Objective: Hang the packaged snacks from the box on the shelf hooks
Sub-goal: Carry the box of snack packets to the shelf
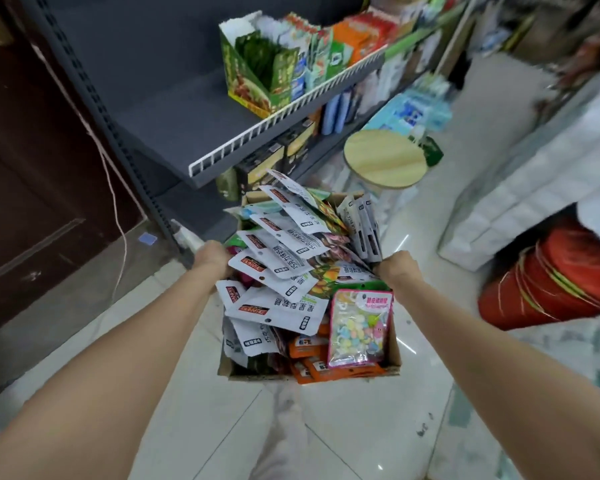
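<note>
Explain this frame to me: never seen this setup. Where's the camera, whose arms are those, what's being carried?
There is no machine here. One wide-angle camera sits on a person's head and looks forward and down, so the two bare arms reaching into the picture are the wearer's own.

The left hand and the right hand grip opposite sides of an open cardboard box, carried above a glossy tiled floor. Their fingers are hidden behind the box.

The box is heaped with packaged snacks: mostly white pouches, some orange packs, and a pink-edged bag of pastel candy on top.

Ahead is a dark shelf with a white wire rail and a green display carton. Nothing has been picked out for hanging yet.
</note>
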A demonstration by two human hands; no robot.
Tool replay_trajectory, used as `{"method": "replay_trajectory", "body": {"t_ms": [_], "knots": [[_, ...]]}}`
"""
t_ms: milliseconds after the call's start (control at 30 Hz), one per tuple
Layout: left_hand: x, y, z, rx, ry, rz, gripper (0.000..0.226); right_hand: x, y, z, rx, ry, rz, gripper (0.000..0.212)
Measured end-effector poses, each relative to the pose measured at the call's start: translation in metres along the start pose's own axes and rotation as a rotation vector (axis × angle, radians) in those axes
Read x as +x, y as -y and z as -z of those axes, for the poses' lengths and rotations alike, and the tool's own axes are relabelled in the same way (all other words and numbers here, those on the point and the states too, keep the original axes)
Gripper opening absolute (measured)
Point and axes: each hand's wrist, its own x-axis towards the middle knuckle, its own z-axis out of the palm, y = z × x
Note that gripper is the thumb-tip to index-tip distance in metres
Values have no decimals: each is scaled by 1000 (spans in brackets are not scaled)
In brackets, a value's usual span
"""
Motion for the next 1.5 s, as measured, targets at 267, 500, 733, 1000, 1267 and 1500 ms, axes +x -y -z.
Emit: {"method": "replay_trajectory", "body": {"t_ms": [267, 500, 733, 1000, 1267, 1500], "knots": [[67, -161, -31, -21, 43, -82, 26, 121, 25, 90, 73, -96, -25, 19], [109, -269, -63, -171, 95, -80, 28, 225, 50, 154, 69, -70, 0, 21], [138, -350, -109, -150, -20, -25, 33, 348, 81, 209, 31, 9, 127, 17], [172, -405, -144, -265, -33, 92, 29, 440, 116, 237, -14, 96, 178, 20], [207, -435, -166, -266, -97, 110, 23, 491, 132, 241, 16, 110, 174, 18], [205, -443, -191, -324, -125, 234, 35, 532, 142, 240, -122, 230, 283, 30]]}}
